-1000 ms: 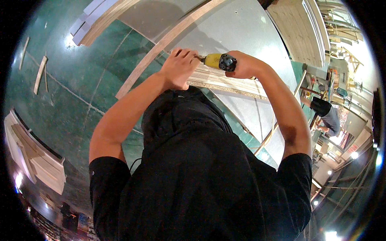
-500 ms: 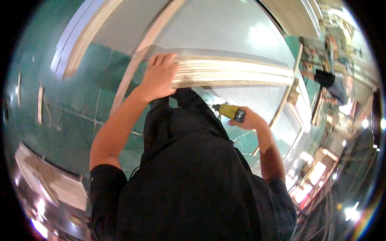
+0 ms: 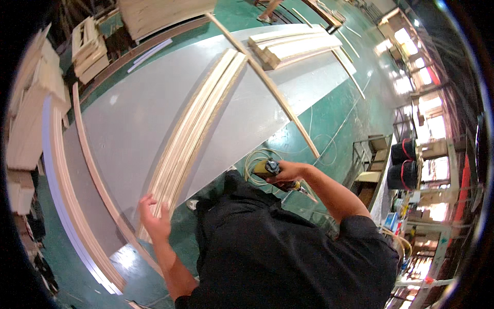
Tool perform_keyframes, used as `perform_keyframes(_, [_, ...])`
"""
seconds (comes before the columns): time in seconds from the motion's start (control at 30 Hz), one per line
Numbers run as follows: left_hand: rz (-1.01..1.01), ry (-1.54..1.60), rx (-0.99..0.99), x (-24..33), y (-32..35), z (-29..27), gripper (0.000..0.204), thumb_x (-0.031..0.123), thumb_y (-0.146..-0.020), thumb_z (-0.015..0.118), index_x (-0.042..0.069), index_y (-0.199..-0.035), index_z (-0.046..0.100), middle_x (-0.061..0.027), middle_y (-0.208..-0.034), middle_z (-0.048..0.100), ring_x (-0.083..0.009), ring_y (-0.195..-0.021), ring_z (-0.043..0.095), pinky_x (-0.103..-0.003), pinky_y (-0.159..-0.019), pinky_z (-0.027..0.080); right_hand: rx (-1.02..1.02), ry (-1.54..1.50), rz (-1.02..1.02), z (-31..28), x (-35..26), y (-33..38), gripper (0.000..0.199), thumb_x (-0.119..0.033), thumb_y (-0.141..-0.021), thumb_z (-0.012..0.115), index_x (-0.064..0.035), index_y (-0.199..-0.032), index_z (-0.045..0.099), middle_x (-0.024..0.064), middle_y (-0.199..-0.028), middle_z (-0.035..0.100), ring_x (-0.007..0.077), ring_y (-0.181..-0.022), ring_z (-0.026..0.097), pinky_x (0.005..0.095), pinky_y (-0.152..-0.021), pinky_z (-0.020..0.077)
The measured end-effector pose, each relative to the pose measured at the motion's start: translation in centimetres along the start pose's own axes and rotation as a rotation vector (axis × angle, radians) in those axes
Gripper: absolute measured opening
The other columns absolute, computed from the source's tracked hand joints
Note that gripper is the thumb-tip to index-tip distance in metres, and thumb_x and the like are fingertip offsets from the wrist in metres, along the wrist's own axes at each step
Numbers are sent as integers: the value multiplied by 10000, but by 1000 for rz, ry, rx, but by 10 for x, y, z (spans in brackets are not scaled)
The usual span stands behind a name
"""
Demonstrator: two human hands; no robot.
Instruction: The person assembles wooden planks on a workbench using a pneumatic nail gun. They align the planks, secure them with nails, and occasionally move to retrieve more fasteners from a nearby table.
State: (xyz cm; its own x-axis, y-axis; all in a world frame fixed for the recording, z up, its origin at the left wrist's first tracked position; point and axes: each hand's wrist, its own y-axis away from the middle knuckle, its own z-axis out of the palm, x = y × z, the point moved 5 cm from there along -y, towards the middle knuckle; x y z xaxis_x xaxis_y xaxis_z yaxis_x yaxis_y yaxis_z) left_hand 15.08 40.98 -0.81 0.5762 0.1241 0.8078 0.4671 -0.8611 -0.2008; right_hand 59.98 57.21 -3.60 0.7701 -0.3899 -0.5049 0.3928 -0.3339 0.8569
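Note:
My right hand [image 3: 286,174] grips a yellow and black nail gun [image 3: 265,168] in front of my body, to the right of the grey panel. A fitting shows at its handle end, below my hand. My left hand [image 3: 156,221] is open, thumb and fingers apart, at the near end of a bundle of long pale wood strips [image 3: 193,135]. Whether its fingertips touch the strips I cannot tell. The strips lie side by side across a large grey panel [image 3: 139,123]. Nearest to my left hand on its other side is a thin wooden batten [image 3: 98,177].
A second wood stack [image 3: 296,46] and another batten [image 3: 278,95] lie across the panel farther off. Coiled hose [image 3: 253,160] rests on the green floor [image 3: 329,116]. Lavender-edged boards [image 3: 72,221] lie at left. Black buckets [image 3: 403,175] stand at right. Another person's leg [image 3: 270,10] shows at the far edge.
My view has swung, showing more of the panel and workshop. My left hand, flat on the strips' end before, now has its fingers spread. The nail gun has turned in my right hand.

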Motion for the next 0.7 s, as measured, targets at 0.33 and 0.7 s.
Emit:
perform_keyframes(0.33, [-188, 166, -792, 96, -25, 259, 410, 169, -837, 759, 9, -1173, 587, -150, -1118, 653, -299, -1083, 635, -412, -958, 490, -28, 78, -443, -127, -70, -17, 297, -203, -874, 714, 32, -1033, 628, 60, -853, 658, 143, -796, 594, 334, -737, 502])
perform_keyframes(0.7, [-546, 773, -495, 164, -93, 412, 537, 44, -843, 754, 18, -1292, 462, -58, -1144, 597, -159, -983, 610, -312, -869, 519, -300, -598, -609, -209, -113, -68, 226, -150, -932, 671, -4, -1098, 630, 6, -898, 638, 124, -831, 582, 321, -770, 510])
